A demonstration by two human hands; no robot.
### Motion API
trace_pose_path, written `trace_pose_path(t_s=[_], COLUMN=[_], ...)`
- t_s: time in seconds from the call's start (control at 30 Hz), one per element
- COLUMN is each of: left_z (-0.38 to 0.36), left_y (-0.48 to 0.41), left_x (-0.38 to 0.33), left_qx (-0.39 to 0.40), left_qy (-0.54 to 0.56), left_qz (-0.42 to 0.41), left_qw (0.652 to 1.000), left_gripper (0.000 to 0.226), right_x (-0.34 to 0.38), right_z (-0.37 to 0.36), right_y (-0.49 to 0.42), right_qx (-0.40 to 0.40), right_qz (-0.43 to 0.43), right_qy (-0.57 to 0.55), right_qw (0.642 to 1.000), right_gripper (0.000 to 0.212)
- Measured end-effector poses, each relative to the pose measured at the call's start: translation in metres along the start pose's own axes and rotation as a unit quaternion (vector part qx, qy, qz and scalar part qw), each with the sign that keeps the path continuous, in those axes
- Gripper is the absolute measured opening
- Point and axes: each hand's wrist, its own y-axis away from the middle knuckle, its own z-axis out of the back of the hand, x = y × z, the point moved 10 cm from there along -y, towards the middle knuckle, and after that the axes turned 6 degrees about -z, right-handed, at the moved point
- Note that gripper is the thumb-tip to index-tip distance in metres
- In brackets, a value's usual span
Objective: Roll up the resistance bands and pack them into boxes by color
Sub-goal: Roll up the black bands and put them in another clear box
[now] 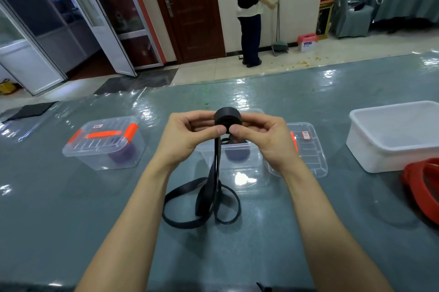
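L hand [187, 135] & R hand [263, 137] pinch black band roll [228, 117], red bands [412, 184] cropped rt

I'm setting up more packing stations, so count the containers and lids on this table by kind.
Clear boxes: 2, a lidded one and an open one
White tub: 1
Loose clear lid: 1
Total: 4
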Motion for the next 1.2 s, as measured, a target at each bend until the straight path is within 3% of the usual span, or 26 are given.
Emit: trace_pose_path(t_s=[0.17,0.3,0.4,0.47,0.6,0.67,0.8,0.93,1.0,1.1,1.2], left_z=[0.001,-0.011,-0.012,-0.009,0.004,0.002,-0.009,-0.007,0.001,0.01,0.016], left_y=[0.002,-0.004,-0.007,-0.008,-0.002,0.006,0.012,0.009,0.01,0.009,0.004], left_x=[-0.012,-0.025,-0.029,-0.028,-0.011,-0.002,0.007,0.003,0.003,-0.001,-0.004], left_qx=[0.105,0.195,0.23,0.221,0.143,0.107,0.036,0.005,0.004,0.02,0.072], left_qy=[-0.177,-0.299,-0.319,-0.292,-0.119,-0.043,0.033,0.023,-0.008,-0.059,-0.139], left_qz=[0.016,0.019,0.033,0.043,0.067,0.064,0.032,0.016,0.023,0.044,0.075], left_qw=[0.978,0.934,0.919,0.93,0.98,0.991,0.998,1.0,1.0,0.997,0.985], left_gripper=[0.041,0.039,0.037,0.035,0.039,0.043,0.046,0.042,0.037,0.036,0.032], right_x=[0.001,-0.001,-0.006,-0.004,0.006,0.006,-0.002,-0.01,-0.014,-0.019,-0.014], right_z=[0.002,-0.018,-0.026,-0.025,-0.01,-0.002,-0.003,-0.008,-0.009,-0.006,0.01], right_y=[0.004,0.011,0.011,0.01,0.005,0.003,-0.001,-0.003,-0.003,0.001,0.0], right_qx=[0.037,0.098,0.11,0.105,0.055,0.041,0.022,-0.005,0.022,0.076,0.064], right_qz=[-0.063,-0.079,-0.079,-0.061,-0.007,0.0,-0.005,-0.006,-0.031,-0.077,-0.082], right_qy=[0.247,0.315,0.305,0.278,0.13,0.04,-0.037,-0.043,-0.006,0.076,0.096], right_qw=[0.966,0.941,0.943,0.953,0.99,0.998,0.999,0.999,0.999,0.991,0.99], right_gripper=[0.054,0.031,0.029,0.027,0.024,0.025,0.028,0.032,0.036,0.062,0.079])
